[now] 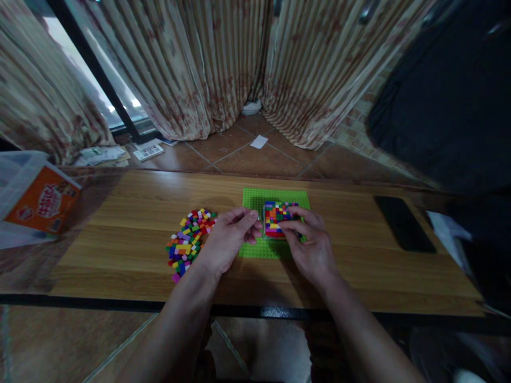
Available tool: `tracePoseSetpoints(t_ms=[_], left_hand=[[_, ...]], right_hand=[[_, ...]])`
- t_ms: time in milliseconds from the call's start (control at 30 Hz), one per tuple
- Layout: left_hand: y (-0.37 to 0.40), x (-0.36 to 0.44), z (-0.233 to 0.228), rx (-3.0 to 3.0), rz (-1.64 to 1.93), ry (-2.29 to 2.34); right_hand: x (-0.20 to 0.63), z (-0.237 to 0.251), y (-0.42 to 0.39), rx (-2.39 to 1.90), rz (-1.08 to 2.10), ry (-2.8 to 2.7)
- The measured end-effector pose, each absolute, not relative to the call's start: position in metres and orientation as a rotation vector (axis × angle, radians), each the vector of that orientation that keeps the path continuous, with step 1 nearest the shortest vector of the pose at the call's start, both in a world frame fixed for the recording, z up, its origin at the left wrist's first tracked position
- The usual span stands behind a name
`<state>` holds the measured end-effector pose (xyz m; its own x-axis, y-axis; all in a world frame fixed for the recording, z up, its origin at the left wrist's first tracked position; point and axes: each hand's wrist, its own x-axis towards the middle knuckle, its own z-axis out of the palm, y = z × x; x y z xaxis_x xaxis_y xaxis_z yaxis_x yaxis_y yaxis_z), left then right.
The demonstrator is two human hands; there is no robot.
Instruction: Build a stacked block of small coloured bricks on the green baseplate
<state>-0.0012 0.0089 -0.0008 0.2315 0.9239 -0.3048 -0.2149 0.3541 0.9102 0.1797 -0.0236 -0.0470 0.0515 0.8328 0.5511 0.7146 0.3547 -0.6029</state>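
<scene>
A green studded baseplate (275, 195) lies on the wooden table, and a low block of multicoloured toy bricks (273, 215) stands on it. My left hand (235, 231) is at the block's left side, over the plate's left edge. Its thumb and fingers are pinched together; whatever small piece is between them is too small to make out. My right hand (309, 236) reaches over the block's right part, thumb and index finger curved onto it, covering some of the bricks. Left of my left hand spreads a pile of loose bricks (187, 244), partly hidden behind that hand and forearm.
A black phone-like slab (404, 223) lies on the table's right side, with white paper (449, 239) beyond it. At far left is a clear plastic tub with an orange label (43, 199). Curtains (223, 69) hang behind the table. The dark front edge (275, 312) runs close to me.
</scene>
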Motion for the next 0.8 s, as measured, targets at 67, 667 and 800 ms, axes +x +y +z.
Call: tracePoseSetpoints(t_ms=[67,667,800], left_hand=[[0.009,0.000,-0.002,0.873,0.931,1.034],[0.003,0.012,-0.006,0.934,0.814,0.935],[0.003,0.016,-0.008,0.926,0.795,0.897]], right_hand=[[0.180,-0.048,-0.023,-1.381,0.143,-1.707],[0.173,-0.030,-0.033,-1.278,0.334,-1.607],[0.167,-0.029,-0.035,-1.263,0.368,-1.630]])
